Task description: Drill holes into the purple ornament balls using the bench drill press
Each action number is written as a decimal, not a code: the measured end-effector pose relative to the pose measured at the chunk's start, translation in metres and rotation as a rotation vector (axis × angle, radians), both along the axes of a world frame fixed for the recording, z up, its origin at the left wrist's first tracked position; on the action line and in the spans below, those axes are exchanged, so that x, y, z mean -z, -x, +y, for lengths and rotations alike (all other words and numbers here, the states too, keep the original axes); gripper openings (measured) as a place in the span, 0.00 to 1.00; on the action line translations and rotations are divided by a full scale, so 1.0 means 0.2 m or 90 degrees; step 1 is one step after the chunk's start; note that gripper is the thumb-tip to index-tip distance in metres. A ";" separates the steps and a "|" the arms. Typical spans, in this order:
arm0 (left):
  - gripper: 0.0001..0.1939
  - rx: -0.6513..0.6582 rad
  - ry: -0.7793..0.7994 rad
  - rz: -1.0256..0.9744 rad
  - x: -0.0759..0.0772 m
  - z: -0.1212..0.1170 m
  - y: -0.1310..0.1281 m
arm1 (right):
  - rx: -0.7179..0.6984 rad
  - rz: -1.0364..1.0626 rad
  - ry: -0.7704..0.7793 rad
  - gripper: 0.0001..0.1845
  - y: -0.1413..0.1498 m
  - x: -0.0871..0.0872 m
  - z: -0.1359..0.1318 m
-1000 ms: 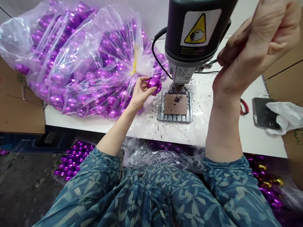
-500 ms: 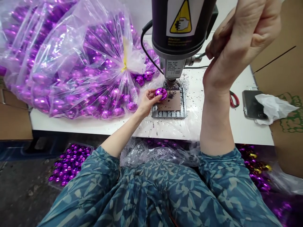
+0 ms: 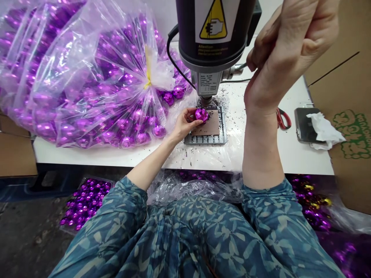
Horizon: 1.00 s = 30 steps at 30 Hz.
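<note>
Between the thumb and fingers of my left hand is a shiny purple faceted ball. It is held over a brown board on the slotted metal base of a drill press, just below the chuck. The drill bit itself is hidden or too small to make out. My right hand is raised at the machine's right side, its fingers curled around the feed lever, of which only a short piece shows.
A big clear bag of purple balls, tied with yellow, fills the table's left. Red-handled scissors and a dark phone under a crumpled tissue lie right. Dark shavings surround the base. A cardboard box stands beyond.
My left hand has brought the purple ball slightly right, in under the chuck. My right hand stays on the lever. The whole view has shifted a little.
</note>
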<state>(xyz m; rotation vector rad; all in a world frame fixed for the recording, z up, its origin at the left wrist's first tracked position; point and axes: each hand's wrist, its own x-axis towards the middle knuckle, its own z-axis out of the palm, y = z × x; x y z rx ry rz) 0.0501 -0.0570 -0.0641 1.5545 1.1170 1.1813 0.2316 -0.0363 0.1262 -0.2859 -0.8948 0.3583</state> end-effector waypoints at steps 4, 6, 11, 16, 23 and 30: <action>0.29 -0.019 -0.052 0.095 0.00 -0.03 -0.03 | -0.009 -0.012 -0.006 0.28 0.00 0.01 0.00; 0.29 -0.046 -0.088 0.163 -0.01 -0.06 -0.04 | -0.009 -0.001 -0.025 0.26 0.00 0.01 0.00; 0.30 -0.070 -0.143 0.187 0.01 -0.11 -0.06 | -0.025 -0.014 -0.042 0.21 0.00 0.01 0.00; 0.26 -0.054 -0.162 0.114 0.05 -0.10 -0.08 | -0.081 -0.002 -0.031 0.14 -0.01 0.01 -0.04; 0.31 -0.027 -0.139 0.074 0.06 -0.09 -0.11 | -0.089 -0.024 -0.022 0.12 -0.02 0.01 -0.05; 0.30 -0.027 -0.146 0.095 0.07 -0.08 -0.11 | -0.031 -0.039 0.002 0.19 0.01 0.06 -0.16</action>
